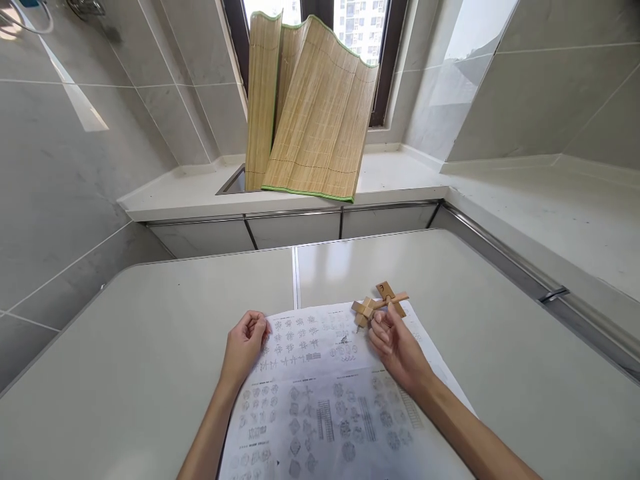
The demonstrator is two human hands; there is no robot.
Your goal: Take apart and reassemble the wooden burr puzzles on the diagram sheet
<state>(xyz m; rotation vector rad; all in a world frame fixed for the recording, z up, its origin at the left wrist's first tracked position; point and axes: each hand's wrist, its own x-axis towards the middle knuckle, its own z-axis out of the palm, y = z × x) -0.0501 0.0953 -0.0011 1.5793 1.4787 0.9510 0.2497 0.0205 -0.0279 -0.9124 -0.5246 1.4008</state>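
Note:
A large printed sheet (325, 373), covered with small line diagrams and bearing fold creases, lies on the table. At its upper left edge, my left hand (246, 339) is closed, with thumb and fingers pinching the paper's edge. The curled fingers of my right hand (393, 343) hold a small wooden interlocking puzzle (367, 308) over the sheet's upper right corner. The puzzle has crossed light blocks at one end, a rod, and a darker flat crosspiece with a mark at the other. Part of the grip is hidden behind my fingers.
The pale table (150, 347) has a seam (295, 277) down its middle. Beyond it runs a white ledge (400, 175) with a folded bamboo mat (320, 113) leaning at the window. Tiled walls (75, 167) rise on both sides.

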